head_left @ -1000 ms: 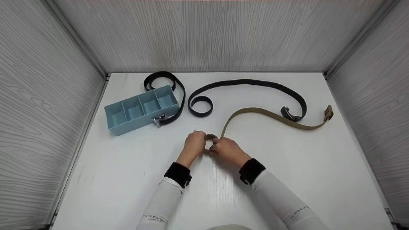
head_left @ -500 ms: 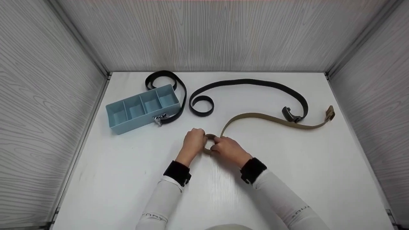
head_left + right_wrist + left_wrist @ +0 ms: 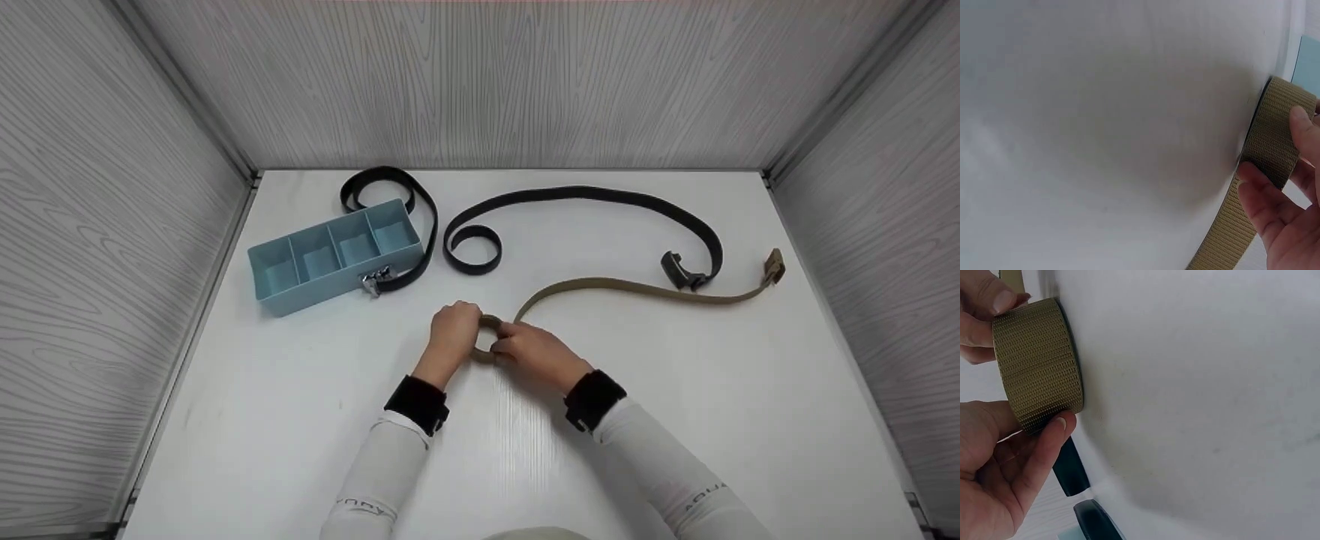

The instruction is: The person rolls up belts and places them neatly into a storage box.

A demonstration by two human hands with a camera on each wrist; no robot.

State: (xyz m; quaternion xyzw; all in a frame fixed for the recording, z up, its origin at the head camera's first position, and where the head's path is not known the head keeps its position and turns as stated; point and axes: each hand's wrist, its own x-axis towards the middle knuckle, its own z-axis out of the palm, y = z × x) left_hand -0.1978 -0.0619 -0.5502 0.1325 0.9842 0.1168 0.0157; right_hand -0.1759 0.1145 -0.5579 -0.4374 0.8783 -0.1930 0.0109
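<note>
1. Work in hand: the tan belt (image 3: 611, 284) is partly rolled, with its rolled end held between both hands at the near middle of the surface (image 3: 300, 390).
2. Done: a round coil (image 3: 1039, 363) is formed at the end away from the tan buckle (image 3: 774, 266). The number of turns cannot be told.
3. Left: the strip between coil and tan buckle is unrolled and is laid in a loose curve to the right. By judgement, much of the length is not yet taken up.
4. Left hand (image 3: 453, 334): the left side of the coil is pinched between thumb and fingers.
5. Right hand (image 3: 541, 354): the right side of the coil is gripped by curled fingers and thumb, near where the loose strip leaves it.
6. Other items: the long black belt (image 3: 577, 192) is laid out behind the tan belt, with a small roll at one end. The second black belt (image 3: 433, 225) is curved around the blue box (image 3: 322, 289). Neither is touched by the hands.
</note>
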